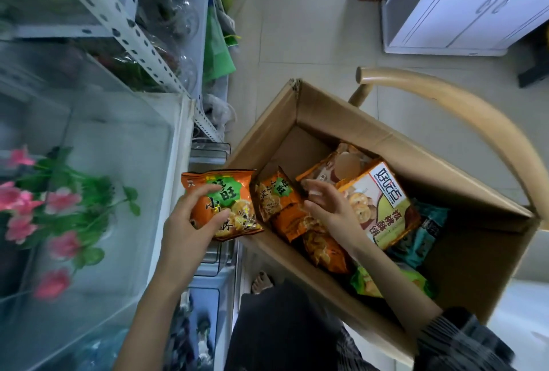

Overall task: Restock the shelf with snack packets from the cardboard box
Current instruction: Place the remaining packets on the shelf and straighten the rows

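Observation:
An open cardboard box [326,112] rests on a wooden chair and holds several snack packets. My left hand [190,222] grips an orange snack packet [237,192] with a green label, held over the box's left edge. My right hand [329,207] reaches into the box with fingers curled above a second orange packet [273,195]; whether it grips that packet I cannot tell. Beside it lie a large cream and orange biscuit packet [383,207], more orange packets [326,252], a teal packet [424,231] and a green one [368,281]. The white metal shelf [124,29] stands at left.
A glass tank [98,139] with pink artificial flowers [17,201] fills the left foreground. The chair's curved wooden back [463,109] arcs behind the box. A white cabinet [463,8] stands at top right. Tiled floor [297,44] lies beyond the box. My foot [261,281] shows below.

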Tool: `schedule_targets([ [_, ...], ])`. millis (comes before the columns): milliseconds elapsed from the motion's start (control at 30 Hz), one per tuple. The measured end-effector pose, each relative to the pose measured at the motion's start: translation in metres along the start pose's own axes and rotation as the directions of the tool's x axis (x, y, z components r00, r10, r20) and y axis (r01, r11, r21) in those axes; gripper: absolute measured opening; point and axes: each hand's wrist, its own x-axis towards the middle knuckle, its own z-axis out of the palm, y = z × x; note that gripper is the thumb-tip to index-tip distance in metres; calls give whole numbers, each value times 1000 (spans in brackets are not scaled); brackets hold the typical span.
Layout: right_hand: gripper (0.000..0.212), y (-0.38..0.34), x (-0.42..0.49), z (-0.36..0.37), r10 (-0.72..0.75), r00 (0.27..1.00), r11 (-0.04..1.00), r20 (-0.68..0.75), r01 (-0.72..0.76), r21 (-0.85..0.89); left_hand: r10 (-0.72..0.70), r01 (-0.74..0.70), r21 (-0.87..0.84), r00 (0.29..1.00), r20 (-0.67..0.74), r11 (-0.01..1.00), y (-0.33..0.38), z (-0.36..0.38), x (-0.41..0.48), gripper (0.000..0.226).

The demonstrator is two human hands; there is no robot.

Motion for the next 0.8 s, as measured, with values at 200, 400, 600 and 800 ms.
schedule_targets([
  [200,49,23,58,16,18,984,857,178,77,-510,33,-36,-29,995,-99,999,1,-1,9,44],
  [400,64,36,118,36,151,970,712,189,26,-702,27,-35,-60,991,-129,998,-3,0,15,43],
  [600,68,53,126,52,256,966,689,25,-164,-706,-7,-6,-85,988,-153,996,-4,-2,16,43],
  [800,82,60,131,68,368,926,561,87,-147,-815,-37,22,-114,992,-124,993,0,1,17,41],
])
